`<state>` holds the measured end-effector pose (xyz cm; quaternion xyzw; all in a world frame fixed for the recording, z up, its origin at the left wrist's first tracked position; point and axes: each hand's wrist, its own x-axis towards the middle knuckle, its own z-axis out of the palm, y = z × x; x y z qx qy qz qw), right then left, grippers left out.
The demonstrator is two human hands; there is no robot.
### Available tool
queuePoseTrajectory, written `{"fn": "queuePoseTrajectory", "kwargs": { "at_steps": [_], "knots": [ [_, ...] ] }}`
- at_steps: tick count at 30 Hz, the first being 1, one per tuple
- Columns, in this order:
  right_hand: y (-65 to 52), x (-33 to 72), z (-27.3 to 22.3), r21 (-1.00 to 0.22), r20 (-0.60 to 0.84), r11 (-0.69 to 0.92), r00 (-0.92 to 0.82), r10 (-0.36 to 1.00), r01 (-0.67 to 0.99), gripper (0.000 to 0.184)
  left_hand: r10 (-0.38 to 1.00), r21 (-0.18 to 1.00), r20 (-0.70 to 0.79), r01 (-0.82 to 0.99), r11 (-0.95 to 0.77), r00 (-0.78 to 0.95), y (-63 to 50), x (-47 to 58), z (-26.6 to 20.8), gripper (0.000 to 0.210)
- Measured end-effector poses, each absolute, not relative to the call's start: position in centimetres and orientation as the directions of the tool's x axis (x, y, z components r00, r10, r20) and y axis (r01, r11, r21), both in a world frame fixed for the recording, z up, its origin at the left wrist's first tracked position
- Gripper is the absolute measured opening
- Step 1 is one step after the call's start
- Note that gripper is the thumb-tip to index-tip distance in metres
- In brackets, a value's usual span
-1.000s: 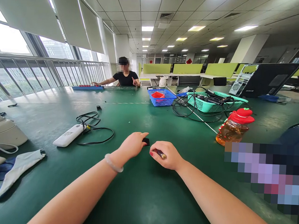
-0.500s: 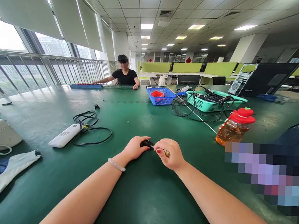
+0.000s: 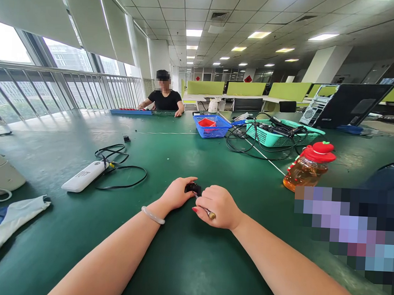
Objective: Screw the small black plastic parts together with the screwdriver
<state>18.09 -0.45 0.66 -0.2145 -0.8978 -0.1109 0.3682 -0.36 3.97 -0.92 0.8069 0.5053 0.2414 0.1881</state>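
Note:
My left hand (image 3: 177, 192), with a pale bangle on the wrist, closes its thumb and fingers round a small black part (image 3: 192, 188) on the green table. What kind of part this is I cannot make out. Close beside it, my right hand (image 3: 218, 206) is wrapped round a slim tool (image 3: 210, 214) with a rounded gold-brown end. The tool's thin front end points at the near side of the black part; whether it touches is too small to tell.
A white power strip (image 3: 85, 177) with a black cord lies left, near a glove (image 3: 13, 223). Ahead are a blue basket (image 3: 214, 131) and a green basket (image 3: 270, 139) of cables. A red-lidded jar (image 3: 306, 171) stands right. Across the table sits a person (image 3: 166, 99).
My right hand has shifted slightly left and down, and the tool now slants differently against the black part. Across the table, the blue tray and the other person's arm have moved right.

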Motion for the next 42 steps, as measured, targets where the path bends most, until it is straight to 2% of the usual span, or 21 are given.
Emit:
{"fn": "queuePoseTrajectory", "kwargs": {
  "at_steps": [3,9,17,25,30,33,36,39,42],
  "knots": [
    [-0.4,18.0,0.6,0.084,0.730,0.892,-0.637,0.249,0.445,0.038,0.920,0.556,0.183,0.735,-0.388,0.347,4.0,-0.4,-1.0,0.053],
    [0.2,18.7,0.5,0.005,0.803,0.884,-0.529,0.275,0.467,0.037,0.920,0.571,0.182,0.724,-0.387,0.348,4.2,-0.4,-1.1,0.048],
    [0.5,18.9,0.2,-0.035,0.801,0.884,-0.515,0.303,0.466,0.040,0.915,0.590,0.184,0.704,-0.395,0.359,4.3,-0.6,-1.2,0.044],
    [0.4,18.5,0.1,0.088,0.792,0.879,-0.568,0.223,0.468,0.041,0.906,0.595,0.214,0.686,-0.418,0.366,4.4,-0.5,-1.4,0.041],
    [0.6,18.9,0.1,0.040,0.833,0.840,-0.483,0.271,0.541,0.038,0.918,0.628,0.195,0.674,-0.388,0.346,4.2,-0.4,-1.2,0.046],
    [0.9,19.3,0.1,-0.081,0.849,0.816,-0.390,0.358,0.573,0.037,0.922,0.632,0.181,0.678,-0.375,0.342,4.2,-0.4,-1.0,0.048],
    [1.1,19.5,0.0,-0.350,0.821,0.745,-0.196,0.536,0.568,0.042,0.918,0.626,0.180,0.679,-0.384,0.354,4.2,-0.3,-1.0,0.051],
    [1.3,19.5,-0.2,-0.649,0.690,0.590,0.044,0.723,0.481,0.052,0.912,0.618,0.174,0.680,-0.395,0.371,4.2,-0.4,-0.9,0.052],
    [1.7,19.4,-0.5,-0.816,0.530,0.444,0.172,0.830,0.370,0.057,0.908,0.587,0.173,0.701,-0.406,0.381,4.0,-0.4,-0.7,0.052]
  ]
}}
